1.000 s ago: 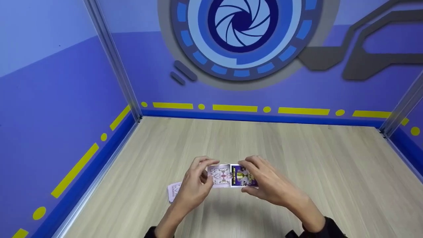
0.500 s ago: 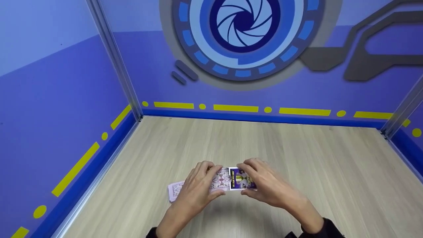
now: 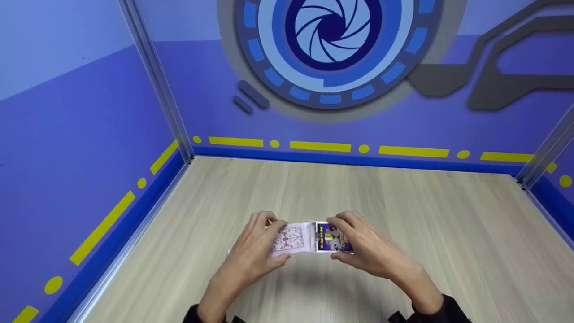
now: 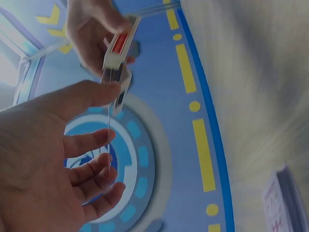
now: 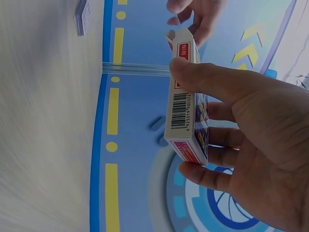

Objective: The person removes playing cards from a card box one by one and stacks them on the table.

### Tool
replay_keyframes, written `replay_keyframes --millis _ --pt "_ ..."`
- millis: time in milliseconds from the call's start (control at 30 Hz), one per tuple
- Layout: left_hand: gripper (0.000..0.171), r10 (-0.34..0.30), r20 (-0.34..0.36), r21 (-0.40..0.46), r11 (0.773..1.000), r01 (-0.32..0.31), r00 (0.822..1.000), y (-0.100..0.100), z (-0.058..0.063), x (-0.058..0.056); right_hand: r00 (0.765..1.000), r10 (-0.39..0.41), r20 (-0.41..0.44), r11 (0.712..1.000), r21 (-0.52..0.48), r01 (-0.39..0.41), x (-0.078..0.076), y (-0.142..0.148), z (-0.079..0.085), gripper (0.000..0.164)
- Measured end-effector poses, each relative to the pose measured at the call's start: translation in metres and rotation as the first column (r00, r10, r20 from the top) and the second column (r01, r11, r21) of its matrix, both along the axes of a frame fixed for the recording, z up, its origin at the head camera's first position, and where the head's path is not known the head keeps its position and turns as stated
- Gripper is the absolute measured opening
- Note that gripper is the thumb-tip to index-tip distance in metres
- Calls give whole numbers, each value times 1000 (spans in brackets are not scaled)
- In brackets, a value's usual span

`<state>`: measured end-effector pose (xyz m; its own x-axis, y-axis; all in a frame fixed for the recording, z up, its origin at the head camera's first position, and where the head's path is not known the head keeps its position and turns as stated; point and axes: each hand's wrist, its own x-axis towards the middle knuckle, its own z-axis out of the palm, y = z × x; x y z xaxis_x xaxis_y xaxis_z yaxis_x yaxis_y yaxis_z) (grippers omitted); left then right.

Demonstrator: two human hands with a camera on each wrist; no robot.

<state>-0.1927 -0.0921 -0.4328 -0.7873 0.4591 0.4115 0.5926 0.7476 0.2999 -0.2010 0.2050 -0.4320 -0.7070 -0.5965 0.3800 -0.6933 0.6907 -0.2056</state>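
My left hand (image 3: 249, 246) pinches a thin playing card (image 3: 288, 238) with a red floral back, thumb on the near edge and fingers on the far edge. Edge-on in the left wrist view, the card (image 4: 109, 130) looks like a narrow line between thumb and fingers. A small white and purple card box (image 3: 331, 237) is gripped in my right hand (image 3: 374, 249), held above the table with its opening toward the card. The barcode side of the box (image 5: 181, 108) shows in the right wrist view. Whether the card's end is inside the opening, I cannot tell.
A stack of cards (image 4: 282, 200) lies on the wooden table (image 3: 403, 215), almost wholly behind my left hand in the head view. Blue printed panels (image 3: 314, 125) stand at the back and both sides, joined by metal corner posts (image 3: 157, 80).
My left hand first slid right toward the box, then drew back left with the card; more of its back shows now. The right hand holds the box nearly in the same spot.
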Motion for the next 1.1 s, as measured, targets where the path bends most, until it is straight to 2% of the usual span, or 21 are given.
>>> replay_keyframes --millis 133,200,300,400,600,867,967,1100 --pt "60 35 28 28 999 -36 999 -21 6 -7 999 -26 -30 1000 -12 26 -3 7 3 72" --pt "61 70 65 36 997 -73 995 -31 9 -9 998 -53 -41 999 -15 52 -4 11 5 72" --pt "62 124 134 39 991 -131 983 -45 11 -12 994 -96 -56 995 -23 95 -5 17 8 72" --pt "63 168 211 39 983 -181 963 -55 10 -15 990 -130 -48 991 -38 128 -6 22 10 71" --pt "62 236 333 -8 969 -247 913 -64 2 -23 986 -163 -19 986 -45 162 -7 25 11 71" --pt "60 309 432 -91 950 -300 847 -69 -13 -28 986 -165 -19 986 -40 164 -7 25 12 71" --pt "60 306 461 -98 950 -295 833 -68 -20 -31 987 -159 -21 987 -37 159 -7 25 11 71" --pt "60 294 469 -113 955 -274 833 -66 -26 -34 988 -153 -25 988 -33 152 -7 25 11 71"
